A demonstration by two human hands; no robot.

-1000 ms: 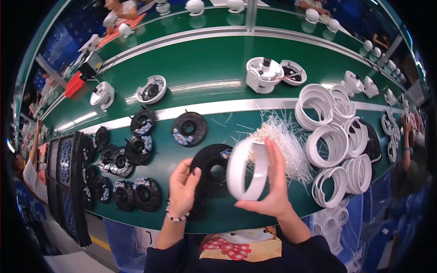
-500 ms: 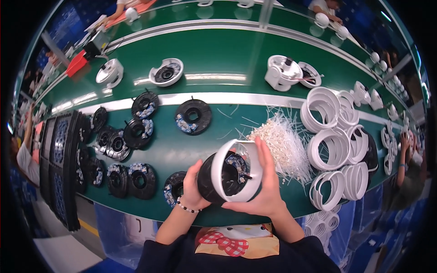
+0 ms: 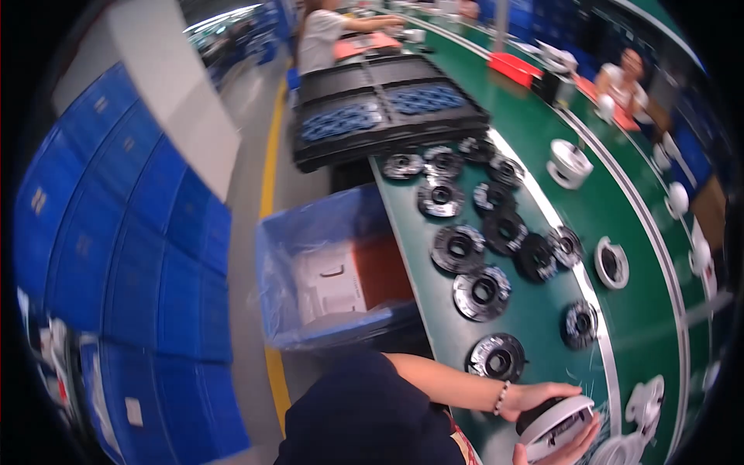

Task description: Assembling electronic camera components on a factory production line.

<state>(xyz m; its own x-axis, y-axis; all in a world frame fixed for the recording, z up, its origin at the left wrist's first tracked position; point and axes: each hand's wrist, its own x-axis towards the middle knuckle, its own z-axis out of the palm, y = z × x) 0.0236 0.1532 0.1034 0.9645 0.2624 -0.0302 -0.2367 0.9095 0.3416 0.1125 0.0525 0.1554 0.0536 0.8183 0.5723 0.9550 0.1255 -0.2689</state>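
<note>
We grasp in both hands (image 3: 540, 395) a white ring (image 3: 553, 422) against a black disc (image 3: 532, 418) — tilted, opening lower-right, long axis slanting up-right.

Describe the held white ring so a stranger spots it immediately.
Follow the green workbench to the picture's lower right. There, the left hand, with beaded bracelet, and the right hand hold the white ring against a black disc. Unlike nearby white parts, it sits between both hands.
</note>
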